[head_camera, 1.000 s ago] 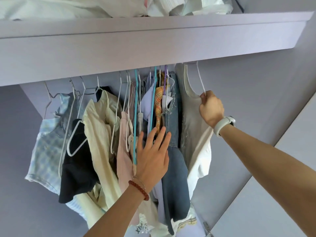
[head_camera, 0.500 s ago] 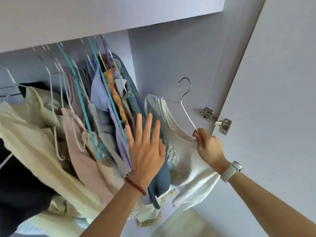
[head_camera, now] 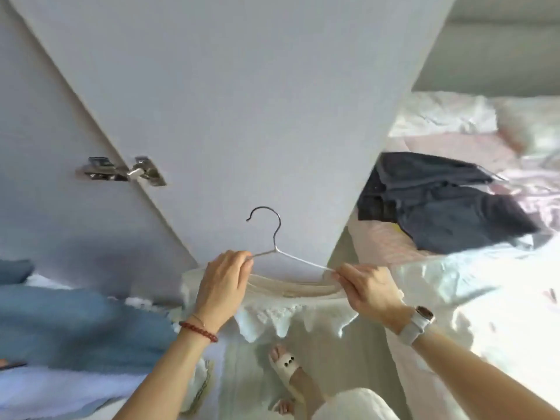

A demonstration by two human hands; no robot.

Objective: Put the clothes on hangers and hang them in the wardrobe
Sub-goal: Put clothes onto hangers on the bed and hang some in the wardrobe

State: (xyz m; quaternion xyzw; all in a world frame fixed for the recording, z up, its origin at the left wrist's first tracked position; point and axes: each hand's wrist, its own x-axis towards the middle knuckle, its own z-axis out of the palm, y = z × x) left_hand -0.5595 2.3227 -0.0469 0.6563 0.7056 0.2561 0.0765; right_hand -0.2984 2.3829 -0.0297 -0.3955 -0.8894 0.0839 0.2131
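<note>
Both hands hold one wire hanger [head_camera: 274, 250] in front of the open wardrobe door [head_camera: 242, 101]. The left hand [head_camera: 222, 286] pinches the hanger's left shoulder between thumb and fingertips, and the right hand [head_camera: 368, 287] grips its right shoulder with curled fingers. A white garment [head_camera: 291, 304] with a lace-like edge hangs from the hanger just below the two hands, its neckline sitting between them. The hanger's dark hook points up and is free of any rail.

A red bead bracelet [head_camera: 198, 330] circles the left wrist and a white watch [head_camera: 416, 324] the right. A metal hinge [head_camera: 124, 171] joins the door to the wardrobe wall at far left. Blue fabric [head_camera: 75, 322] lies at near left. To the right stands a bed [head_camera: 500, 298] with pale bedding, and a dark garment [head_camera: 439, 204] lies on it beyond the door's edge. Below the white garment a foot in a white sandal [head_camera: 286, 363] stands on the floor, with a white trouser leg just beside it.

Half a second ago the left hand lay flat against the hanging clothes, pushing them aside, while only the right hand held the hanger up near the rail. Now the left hand has joined it on the hanger, which has come down and away from the clothes, and the view has swung to the door and bed.
</note>
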